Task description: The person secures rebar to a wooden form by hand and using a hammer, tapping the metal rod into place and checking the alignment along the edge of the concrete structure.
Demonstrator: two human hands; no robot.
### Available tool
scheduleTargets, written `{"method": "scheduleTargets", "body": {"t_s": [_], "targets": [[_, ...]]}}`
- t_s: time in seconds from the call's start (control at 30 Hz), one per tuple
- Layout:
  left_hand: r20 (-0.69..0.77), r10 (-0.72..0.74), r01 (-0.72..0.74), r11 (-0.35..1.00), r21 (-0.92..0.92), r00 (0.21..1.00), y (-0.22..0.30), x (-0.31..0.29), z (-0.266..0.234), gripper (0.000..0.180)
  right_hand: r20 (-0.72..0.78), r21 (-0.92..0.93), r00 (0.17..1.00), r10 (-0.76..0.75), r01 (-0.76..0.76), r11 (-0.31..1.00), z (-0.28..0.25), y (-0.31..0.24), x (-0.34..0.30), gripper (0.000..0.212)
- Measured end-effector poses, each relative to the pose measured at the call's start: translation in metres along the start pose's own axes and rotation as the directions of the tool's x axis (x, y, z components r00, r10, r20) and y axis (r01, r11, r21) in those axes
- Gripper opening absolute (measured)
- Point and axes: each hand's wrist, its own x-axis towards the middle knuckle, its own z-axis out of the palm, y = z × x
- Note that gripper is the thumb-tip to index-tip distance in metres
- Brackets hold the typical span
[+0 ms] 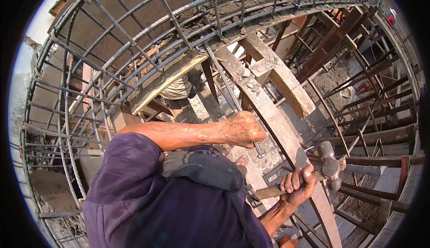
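My left hand (244, 129) is closed in a fist around a long, thin metal bar (226, 89). The bar slants from the rebar at the upper middle down past my fist, and its near end shows just below the fingers. My right hand (298, 185) grips the wooden handle of a hammer (330, 163) close below its head. That worn steel head points to the right, beyond my fingers, and the handle's other end reaches back toward my body. A narrow wooden plank (280, 127) runs between the bar and the hammer.
A curved rebar cage (130, 46) wraps the far and left sides. A thick timber block (291, 93) lies by rubble-strewn boards. Brown metal framing (376, 136) fills the right above a drop. Below, someone in a striped shirt (178, 89) is partly hidden; another person (391, 19) stands far right.
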Motion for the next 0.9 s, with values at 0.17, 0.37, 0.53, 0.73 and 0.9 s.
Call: {"method": "scheduleTargets", "body": {"t_s": [0.17,0.37,0.53,0.73,0.9], "targets": [[-0.261,0.048,-0.010,0.990,0.143,0.964,-0.038,0.031,-0.059,0.017,-0.045,0.007,0.999,-0.011,0.012,1.000,-0.001,-0.002,-0.011,0.021],[0.023,-0.293,0.290,0.953,0.090,0.956,-0.038,0.074,-0.033,0.016,-0.101,-0.101,0.995,-0.018,0.008,0.995,0.005,-0.006,-0.020,0.021],[0.314,-0.282,0.284,0.958,0.041,0.907,0.005,0.080,-0.038,0.022,-0.149,-0.092,0.988,-0.030,0.016,0.996,-0.006,-0.006,-0.030,0.024],[-0.304,-0.213,0.234,0.972,0.035,0.929,-0.031,0.111,-0.039,0.023,-0.174,-0.090,0.983,-0.054,0.039,0.995,-0.010,-0.009,-0.036,0.024],[-0.190,-0.394,0.394,0.918,-0.043,0.899,-0.024,0.128,-0.046,0.014,-0.116,-0.118,0.992,-0.048,0.034,0.992,-0.009,-0.019,-0.032,0.026]]}}
